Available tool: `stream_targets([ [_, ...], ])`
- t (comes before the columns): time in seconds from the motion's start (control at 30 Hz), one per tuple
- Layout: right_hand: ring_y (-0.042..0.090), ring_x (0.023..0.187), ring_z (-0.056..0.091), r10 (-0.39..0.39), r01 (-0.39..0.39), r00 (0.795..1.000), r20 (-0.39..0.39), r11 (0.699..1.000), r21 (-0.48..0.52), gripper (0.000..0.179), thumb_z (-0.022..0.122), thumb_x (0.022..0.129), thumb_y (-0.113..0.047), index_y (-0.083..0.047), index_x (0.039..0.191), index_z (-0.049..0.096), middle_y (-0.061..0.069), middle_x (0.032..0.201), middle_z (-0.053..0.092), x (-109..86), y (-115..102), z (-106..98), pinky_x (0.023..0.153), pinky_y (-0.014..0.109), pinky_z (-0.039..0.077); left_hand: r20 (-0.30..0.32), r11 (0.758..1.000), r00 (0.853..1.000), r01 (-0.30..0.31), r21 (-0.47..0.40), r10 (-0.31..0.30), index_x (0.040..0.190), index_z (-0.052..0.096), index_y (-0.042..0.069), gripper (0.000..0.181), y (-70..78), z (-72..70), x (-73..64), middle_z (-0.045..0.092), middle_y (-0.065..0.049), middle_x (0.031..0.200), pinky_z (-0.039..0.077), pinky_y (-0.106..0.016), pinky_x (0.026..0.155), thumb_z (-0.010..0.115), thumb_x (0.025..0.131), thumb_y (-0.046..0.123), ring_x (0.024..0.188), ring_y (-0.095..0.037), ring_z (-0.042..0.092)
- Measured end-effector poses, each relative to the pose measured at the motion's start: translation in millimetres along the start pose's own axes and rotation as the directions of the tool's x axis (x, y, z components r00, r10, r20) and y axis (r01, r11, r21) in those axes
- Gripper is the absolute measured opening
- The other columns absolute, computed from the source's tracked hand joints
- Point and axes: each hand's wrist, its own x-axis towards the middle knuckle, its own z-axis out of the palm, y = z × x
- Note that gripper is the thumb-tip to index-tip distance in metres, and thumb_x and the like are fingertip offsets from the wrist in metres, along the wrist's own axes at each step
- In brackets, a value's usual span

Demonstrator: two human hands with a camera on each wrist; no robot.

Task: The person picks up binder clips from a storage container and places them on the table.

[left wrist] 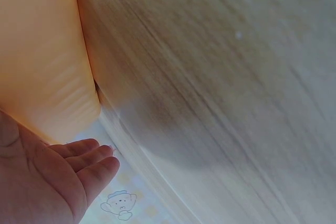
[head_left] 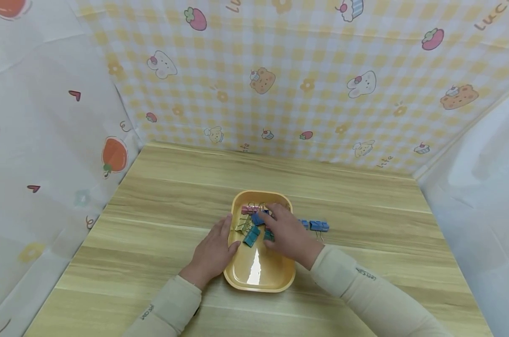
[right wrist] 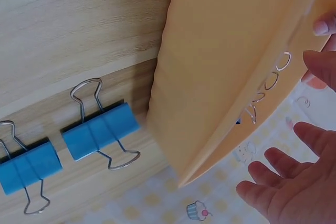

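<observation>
Right hand (head_left: 291, 234), fingers parted, apparently sorts binder clips (head_left: 251, 237) near the tray (head_left: 275, 274)'s far edge; left hand (head_left: 212, 251), fingers relaxed, braces its left edge. Next probably needs a pinch.

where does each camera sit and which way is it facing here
Head: worn on the head, facing forward and down at the tray, clips and table; left hand, right hand and both sleeves show.
Left wrist: worn there, facing past the tray's outside across the table toward the cloth; the left hand shows.
Right wrist: worn there, facing the tray's outside and two blue clips; the right hand shows.
Shared: head and right wrist both see those two blue clips.
</observation>
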Motion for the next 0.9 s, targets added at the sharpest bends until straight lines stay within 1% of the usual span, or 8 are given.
stream_targets([
  [0.23,0.036,0.13,0.043,-0.076,0.076,0.997,0.0,0.997,-0.024,0.065,0.078,0.081,-0.027,-0.011,0.138,0.052,0.018,0.141,0.044,1.9,-2,1,0.105,0.049,0.039,-0.003,1.0,1.0,-0.011,0.0,0.011,0.154,0.017,0.004,0.074,-0.3,-0.5,-0.1,0.032,-0.022,0.152,0.039,-0.051,0.104,0.054,0.098,0.034,0.139,-0.037,0.033],
  [0.43,0.032,0.129,0.045,-0.13,0.131,0.991,0.021,0.99,-0.044,0.06,0.075,0.082,-0.026,-0.009,0.136,0.055,0.017,0.138,0.048,4.6,-5,1,0.105,0.046,0.041,-0.008,1.0,1.0,-0.021,0.003,0.021,0.153,0.017,0.003,0.073,-0.7,-0.5,-0.9,0.033,-0.023,0.151,0.04,-0.051,0.103,0.054,0.098,0.033,0.139,-0.037,0.034],
  [0.53,0.032,0.129,0.045,-0.139,0.14,0.989,0.042,0.989,-0.036,0.059,0.074,0.082,-0.025,-0.009,0.136,0.055,0.017,0.138,0.049,5.5,-6,1,0.105,0.046,0.041,-0.009,1.0,1.0,-0.024,0.008,0.024,0.153,0.017,0.003,0.072,-0.9,-0.1,-0.8,0.033,-0.023,0.151,0.04,-0.051,0.103,0.053,0.099,0.033,0.138,-0.038,0.034],
  [0.7,0.03,0.127,0.047,-0.142,0.148,0.985,0.093,0.987,-0.061,0.058,0.072,0.083,-0.026,-0.012,0.136,0.055,0.015,0.137,0.05,7.7,-9,3,0.104,0.045,0.042,-0.013,0.999,1.0,-0.028,0.016,0.028,0.153,0.016,0.002,0.073,-1.6,0.5,-0.2,0.033,-0.024,0.15,0.04,-0.05,0.104,0.053,0.099,0.033,0.137,-0.038,0.035],
  [0.9,0.031,0.13,0.044,-0.119,0.132,0.977,0.176,0.989,-0.064,0.056,0.071,0.086,-0.027,-0.015,0.137,0.054,0.014,0.138,0.049,9.5,-13,1,0.104,0.044,0.042,-0.014,1.0,1.0,-0.024,0.009,0.024,0.153,0.017,0.003,0.073,-1.4,0.3,-0.3,0.033,-0.023,0.15,0.04,-0.051,0.103,0.053,0.099,0.033,0.137,-0.038,0.035],
])
